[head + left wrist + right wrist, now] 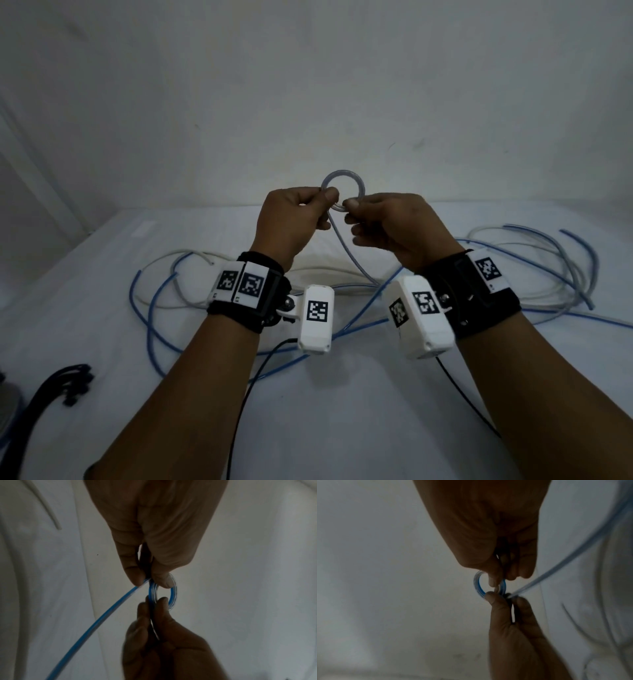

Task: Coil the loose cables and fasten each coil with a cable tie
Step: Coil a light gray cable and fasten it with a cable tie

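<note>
**First loop up, both hands pinching it shut**

Dead centre of the head view, both hands are raised off the table [342, 428] with a small ring of blue cable [342, 180] between them. The left hand [291, 222] pinches the ring's left side between thumb and forefinger; the right hand [394, 226] pinches the lower right, about where the strand crosses itself. Neither hand is slack: fingers curled, both clamped on that cable. My read is the two-point grip is there to stop a springy strand popping open before the next turn goes on.

The ring stands roughly upright, its opening facing the head camera. From the crossing the free length drops down and slightly right between the wrists, its long axis running down the frame to the table.

Across the middle of the frame the loose cables [534, 270], blue and pale, sprawl from left edge to right edge, uncoiled. At lower left lies a bundle of black cable ties [73, 383], untouched by either hand. Early days, I'd say: one turn made, no coil fastened.
</note>
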